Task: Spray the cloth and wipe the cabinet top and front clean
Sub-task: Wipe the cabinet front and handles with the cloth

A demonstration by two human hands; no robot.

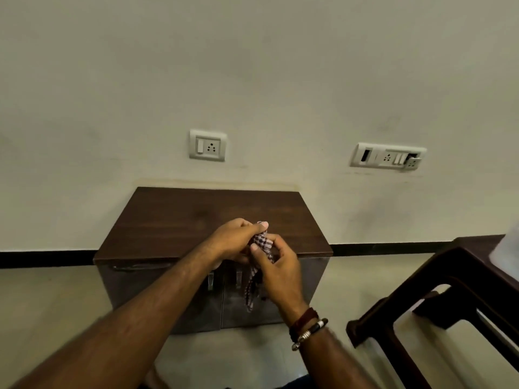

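1. Both hands, left hand [238,240] and right hand [276,266], pinch the checked cloth [259,245] above the cabinet's [196,217] front edge, six o'clock of the top.
2. Risk: its dangling tail may snag a door handle [210,279].

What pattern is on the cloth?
A check pattern, dark reddish lines on white, on the cloth; seen in the head view.

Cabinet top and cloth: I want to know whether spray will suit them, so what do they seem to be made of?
The cabinet top looks like dark brown wood-grain laminate or veneer with a matte finish: faint grain streaks show, with little glare. Which of the two cannot be told. The cloth, held in both the left hand and the right hand, looks like thin woven checked fabric, probably cotton: it bunches and hangs limply.
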